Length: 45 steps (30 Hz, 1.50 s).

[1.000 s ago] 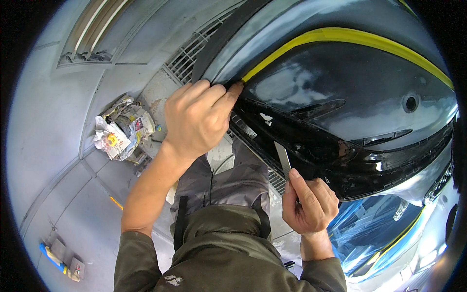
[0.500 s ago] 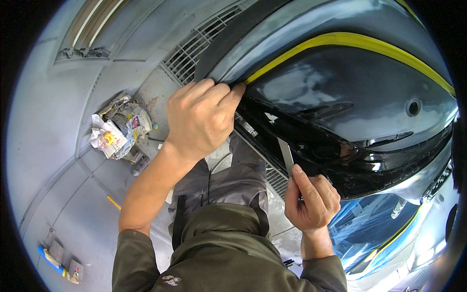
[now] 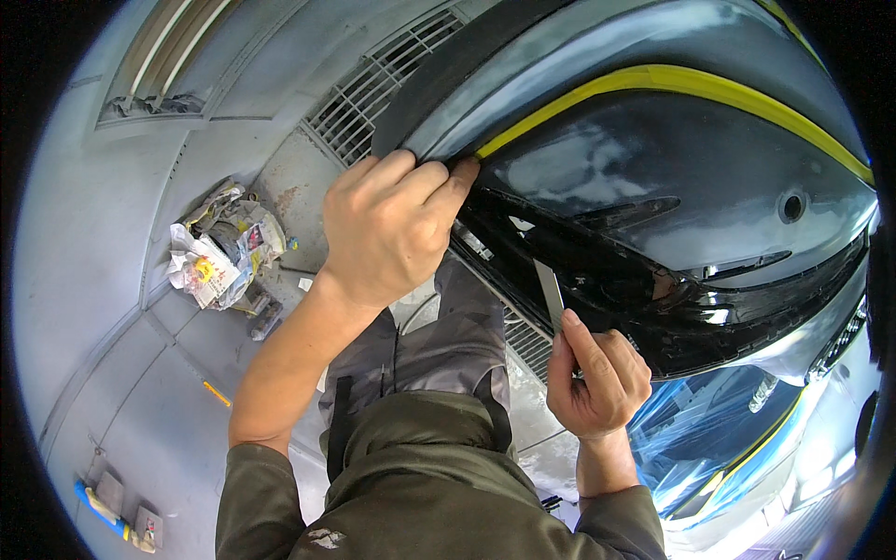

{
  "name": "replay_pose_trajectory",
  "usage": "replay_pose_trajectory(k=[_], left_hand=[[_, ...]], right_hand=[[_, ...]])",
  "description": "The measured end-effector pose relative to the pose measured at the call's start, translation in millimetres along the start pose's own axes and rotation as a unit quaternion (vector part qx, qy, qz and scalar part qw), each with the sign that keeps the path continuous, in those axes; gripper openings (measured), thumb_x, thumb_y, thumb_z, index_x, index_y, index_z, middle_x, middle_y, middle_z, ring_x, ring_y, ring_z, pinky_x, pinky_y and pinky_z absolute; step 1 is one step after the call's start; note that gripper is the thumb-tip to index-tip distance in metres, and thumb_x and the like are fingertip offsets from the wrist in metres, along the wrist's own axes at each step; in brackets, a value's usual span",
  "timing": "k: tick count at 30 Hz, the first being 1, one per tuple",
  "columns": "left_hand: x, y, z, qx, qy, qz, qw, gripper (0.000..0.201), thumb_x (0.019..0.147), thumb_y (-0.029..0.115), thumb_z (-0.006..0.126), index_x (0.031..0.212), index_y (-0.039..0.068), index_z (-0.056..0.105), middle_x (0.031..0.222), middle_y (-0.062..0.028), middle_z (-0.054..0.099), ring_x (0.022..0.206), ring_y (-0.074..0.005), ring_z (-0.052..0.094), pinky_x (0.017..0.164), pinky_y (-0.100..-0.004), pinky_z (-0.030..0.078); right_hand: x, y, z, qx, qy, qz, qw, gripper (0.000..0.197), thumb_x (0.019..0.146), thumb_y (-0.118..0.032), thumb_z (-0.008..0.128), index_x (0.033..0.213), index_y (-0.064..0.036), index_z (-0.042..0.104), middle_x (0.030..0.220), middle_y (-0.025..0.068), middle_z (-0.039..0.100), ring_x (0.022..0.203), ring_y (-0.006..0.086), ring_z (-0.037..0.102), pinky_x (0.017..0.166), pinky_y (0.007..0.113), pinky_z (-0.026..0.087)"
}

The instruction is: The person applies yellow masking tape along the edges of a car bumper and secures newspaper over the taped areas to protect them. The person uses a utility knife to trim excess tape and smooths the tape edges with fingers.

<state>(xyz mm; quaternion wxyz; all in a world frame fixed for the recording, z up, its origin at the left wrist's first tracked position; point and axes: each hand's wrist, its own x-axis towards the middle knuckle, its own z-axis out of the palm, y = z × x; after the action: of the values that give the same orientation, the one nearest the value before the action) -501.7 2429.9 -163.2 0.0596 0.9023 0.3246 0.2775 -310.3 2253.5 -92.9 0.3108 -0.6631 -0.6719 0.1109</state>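
A strip of yellow masking tape runs in a curve along a glossy dark car bumper. My left hand is closed at the bumper's near left edge. Its index finger and thumb side meet the tape's lower end, and the fingertips are partly hidden. Between the thumb and fingers of my right hand is a flat thin metal blade, pointing up and slightly left. The blade is over the bumper's black lower part, and I cannot tell whether its tip touches.
Metal floor grating lies behind the bumper. On the left is a heap of crumpled paper by the pale wall. A surface under clear plastic sheeting is at lower right. A blue hose-like item is at lower left.
My left index fingertip has shifted slightly to the right along the bumper edge by the tape's end. My right hand and the blade have barely moved.
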Motion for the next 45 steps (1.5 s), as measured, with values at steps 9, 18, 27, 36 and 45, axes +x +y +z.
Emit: replay_pose_trajectory(k=[9, 18, 27, 36, 45], left_hand=[[-2.0, 1.2, 2.1, -0.009, 0.012, -0.01, 1.0, 0.025, 0.079, 0.013, 0.067, 0.096, 0.006, 0.083, 0.068, 0.001, 0.057, 0.062, -0.0178, 0.054, 0.051, -0.0323, 0.04], [-1.0, 1.3, -1.5, -0.02, 0.004, -0.015, 1.0, 0.023, 0.078, 0.012, 0.067, 0.094, 0.006, 0.082, 0.067, 0.0003, 0.054, 0.061, -0.0185, 0.055, 0.052, -0.0334, 0.042], [-0.5, 7.2, -18.9, 0.005, -0.016, -0.033, 0.999, 0.023, 0.075, 0.009, 0.07, 0.095, 0.008, 0.082, 0.067, 0.0006, 0.053, 0.061, -0.0179, 0.056, 0.052, -0.0331, 0.043], [6.8, 8.9, -18.1, -0.024, -0.019, -0.052, 0.998, 0.028, 0.073, 0.003, 0.081, 0.1, 0.012, 0.083, 0.067, -0.0019, 0.057, 0.059, -0.0213, 0.057, 0.053, -0.0357, 0.045], [4.3, 2.3, -11.1, -0.018, -0.034, -0.025, 0.999, 0.033, 0.072, 0.005, 0.08, 0.104, 0.013, 0.083, 0.071, -0.0004, 0.06, 0.063, -0.0216, 0.059, 0.056, -0.0357, 0.048]], right_hand=[[2.6, -0.2, 2.0, -0.009, -0.006, -0.005, 1.0, 0.034, 0.075, 0.012, 0.078, 0.108, 0.0067, 0.079, 0.069, 0.0067, 0.064, 0.051, 0.016, 0.055, 0.047, 0.029, 0.043], [1.2, 0.4, 4.1, -0.005, 0.004, -0.001, 1.0, 0.034, 0.077, 0.016, 0.075, 0.109, 0.0051, 0.079, 0.066, 0.0071, 0.063, 0.049, 0.0136, 0.053, 0.046, 0.026, 0.039], [-0.3, 0.1, 5.8, 0.001, 0.012, 0.005, 1.0, 0.035, 0.077, 0.016, 0.076, 0.109, 0.005, 0.079, 0.066, 0.0072, 0.062, 0.049, 0.0137, 0.052, 0.046, 0.026, 0.038], [2.1, -1.8, 6.8, 0.0, -0.005, -0.002, 1.0, 0.033, 0.075, 0.012, 0.08, 0.108, 0.007, 0.079, 0.069, 0.007, 0.065, 0.052, 0.0156, 0.056, 0.047, 0.028, 0.043], [0.1, 0.0, 10.3, -0.001, 0.012, -0.002, 1.0, 0.035, 0.077, 0.015, 0.075, 0.11, 0.0044, 0.079, 0.065, 0.0072, 0.063, 0.049, 0.014, 0.054, 0.046, 0.026, 0.04]])
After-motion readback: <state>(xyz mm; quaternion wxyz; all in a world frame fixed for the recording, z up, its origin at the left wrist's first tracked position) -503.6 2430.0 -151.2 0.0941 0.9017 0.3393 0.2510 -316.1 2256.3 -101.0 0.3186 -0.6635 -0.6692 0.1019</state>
